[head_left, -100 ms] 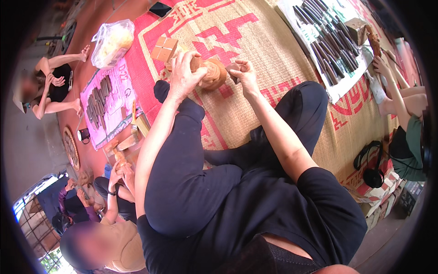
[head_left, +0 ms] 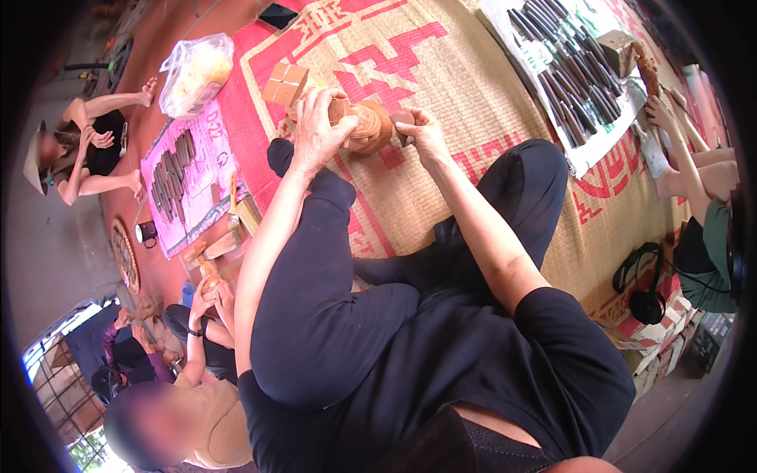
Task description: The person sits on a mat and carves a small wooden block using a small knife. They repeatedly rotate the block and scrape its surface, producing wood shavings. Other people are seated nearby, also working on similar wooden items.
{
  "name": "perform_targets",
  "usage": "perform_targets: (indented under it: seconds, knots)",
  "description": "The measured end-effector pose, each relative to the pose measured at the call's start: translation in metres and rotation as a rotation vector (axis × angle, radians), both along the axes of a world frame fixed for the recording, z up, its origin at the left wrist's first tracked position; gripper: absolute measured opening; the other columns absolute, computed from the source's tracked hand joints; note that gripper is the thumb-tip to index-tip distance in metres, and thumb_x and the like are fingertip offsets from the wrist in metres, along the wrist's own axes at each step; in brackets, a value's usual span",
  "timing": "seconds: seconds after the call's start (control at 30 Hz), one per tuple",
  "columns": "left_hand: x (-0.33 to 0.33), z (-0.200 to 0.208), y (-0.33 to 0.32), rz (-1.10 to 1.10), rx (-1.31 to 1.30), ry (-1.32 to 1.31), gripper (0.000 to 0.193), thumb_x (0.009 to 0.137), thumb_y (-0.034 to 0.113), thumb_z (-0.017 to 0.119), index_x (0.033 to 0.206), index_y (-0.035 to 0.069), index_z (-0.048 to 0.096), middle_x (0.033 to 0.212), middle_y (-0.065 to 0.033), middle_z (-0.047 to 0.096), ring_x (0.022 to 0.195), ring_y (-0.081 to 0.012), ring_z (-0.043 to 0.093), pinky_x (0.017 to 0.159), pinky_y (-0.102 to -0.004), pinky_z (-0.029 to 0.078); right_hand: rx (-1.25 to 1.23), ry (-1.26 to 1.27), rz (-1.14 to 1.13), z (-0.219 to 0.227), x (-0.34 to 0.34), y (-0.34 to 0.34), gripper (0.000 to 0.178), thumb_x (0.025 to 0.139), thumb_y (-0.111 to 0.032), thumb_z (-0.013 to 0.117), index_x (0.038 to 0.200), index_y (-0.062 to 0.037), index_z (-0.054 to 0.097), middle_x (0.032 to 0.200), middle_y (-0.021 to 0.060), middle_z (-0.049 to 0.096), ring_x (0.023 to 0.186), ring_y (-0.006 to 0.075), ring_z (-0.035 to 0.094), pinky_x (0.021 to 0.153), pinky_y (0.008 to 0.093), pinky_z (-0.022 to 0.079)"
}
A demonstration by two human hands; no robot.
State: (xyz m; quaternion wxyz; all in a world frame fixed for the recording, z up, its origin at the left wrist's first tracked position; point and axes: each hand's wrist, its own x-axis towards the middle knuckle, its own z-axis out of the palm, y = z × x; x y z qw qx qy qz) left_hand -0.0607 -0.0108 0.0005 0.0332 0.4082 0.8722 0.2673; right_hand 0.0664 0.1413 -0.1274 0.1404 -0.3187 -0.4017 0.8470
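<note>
- One carved wooden piece [head_left: 371,132] is gripped from above by the left hand [head_left: 317,126], its fingers curled round the middle; it is set nearer the left edge of the patterned mat [head_left: 473,94] than the right.
- One small dark flat piece [head_left: 403,118] is pinched between thumb and fingers of the right hand [head_left: 426,135], just beside the carving's round end.
- Dark tools [head_left: 569,71], too many to be counted surely, are spread on one white cloth [head_left: 587,158] at the mat's right edge.
</note>
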Motion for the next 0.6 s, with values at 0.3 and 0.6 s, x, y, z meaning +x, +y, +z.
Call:
perform_targets:
  seconds: [0.3,0.6]
  knots:
    - [-0.004,-0.006,-0.006,-0.018,0.035,0.060,0.047,0.077,0.032,0.066,0.118,0.010,0.057,0.125,-0.0156,0.053,0.123,-0.0360,0.045,0.103,-0.0462,0.037,-0.122,0.055,0.007,-0.028,0.002,-0.007,0.015,0.084,-0.002,0.067,0.099,-0.0017,0.067,0.079,0.0060,0.067,0.064,0.0148,0.062,0.058,0.0287,0.050]
    - [0.007,0.006,0.008,-0.115,0.013,0.017,0.047,0.084,0.029,0.064,0.126,0.011,0.051,0.119,-0.0149,0.049,0.123,-0.0356,0.040,0.108,-0.0485,0.029,-0.139,0.060,-0.034,-0.025,0.009,-0.007,0.012,0.082,0.000,0.068,0.087,-0.0036,0.057,0.073,0.0040,0.061,0.060,0.0130,0.058,0.049,0.0282,0.045]
